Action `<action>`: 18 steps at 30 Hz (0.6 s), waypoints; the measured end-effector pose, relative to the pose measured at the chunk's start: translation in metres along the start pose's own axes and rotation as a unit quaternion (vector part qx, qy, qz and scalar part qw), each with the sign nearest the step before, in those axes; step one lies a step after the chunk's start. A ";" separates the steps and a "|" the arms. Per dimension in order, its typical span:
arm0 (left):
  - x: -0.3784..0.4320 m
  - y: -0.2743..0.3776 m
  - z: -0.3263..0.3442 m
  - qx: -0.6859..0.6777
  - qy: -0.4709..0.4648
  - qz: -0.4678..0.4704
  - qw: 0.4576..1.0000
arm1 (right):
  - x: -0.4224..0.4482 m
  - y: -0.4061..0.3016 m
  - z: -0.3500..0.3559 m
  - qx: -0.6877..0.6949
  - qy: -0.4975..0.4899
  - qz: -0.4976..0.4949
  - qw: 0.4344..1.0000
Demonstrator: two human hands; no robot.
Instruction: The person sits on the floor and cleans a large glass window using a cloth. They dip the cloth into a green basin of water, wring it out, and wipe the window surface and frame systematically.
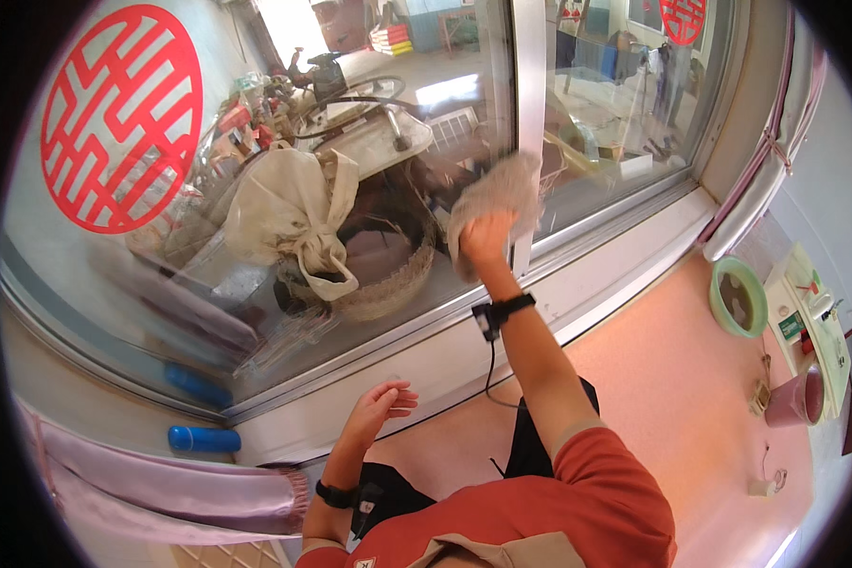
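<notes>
A greyish-brown cloth (pixel 500 190) is pressed to the sliding window beside its upright metal frame (pixel 531 106), bunched under my right hand (pixel 488 238). The cloth is slightly blurred and covers part of the glass and the frame edge. My left hand (pixel 383 408) hangs near the windowsill (pixel 433 369), holding nothing, with its fingers loosely apart. On the large window pane (pixel 397 234) to the left sticks a round red paper cut-out (pixel 122 119). Through that glass show a tied cream cloth bag (pixel 291 213) and a woven basket (pixel 397 284).
A blue bottle (pixel 204 439) lies on the sill at the left, above a lilac curtain (pixel 184 490). At the right, a green basin (pixel 738 297) of murky water and a pink bin (pixel 795 397) stand on the pinkish surface (pixel 667 397). Another curtain (pixel 760 156) hangs at the right.
</notes>
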State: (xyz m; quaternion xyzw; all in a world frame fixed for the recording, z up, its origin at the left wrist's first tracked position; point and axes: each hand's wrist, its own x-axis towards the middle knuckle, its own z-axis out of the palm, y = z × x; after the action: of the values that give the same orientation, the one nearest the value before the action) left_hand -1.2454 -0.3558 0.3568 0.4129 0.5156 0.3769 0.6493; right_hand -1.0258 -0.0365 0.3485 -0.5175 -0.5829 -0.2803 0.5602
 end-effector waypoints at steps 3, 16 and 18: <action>-0.006 0.003 -0.004 0.007 0.014 0.006 1.000 | -0.036 -0.018 -0.011 0.030 -0.130 0.071 0.989; 0.007 -0.004 -0.010 -0.039 -0.003 0.019 0.999 | 0.280 -0.066 -0.076 0.110 0.068 -0.138 0.982; 0.009 -0.002 -0.007 -0.039 -0.005 0.016 0.999 | 0.299 -0.097 -0.099 0.131 -0.041 -0.144 0.980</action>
State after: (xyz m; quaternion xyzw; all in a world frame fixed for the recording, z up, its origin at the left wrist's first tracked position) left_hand -1.2502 -0.3471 0.3510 0.3968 0.4910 0.4050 0.6614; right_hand -1.0302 -0.0700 0.6764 -0.3617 -0.7053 -0.2580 0.5524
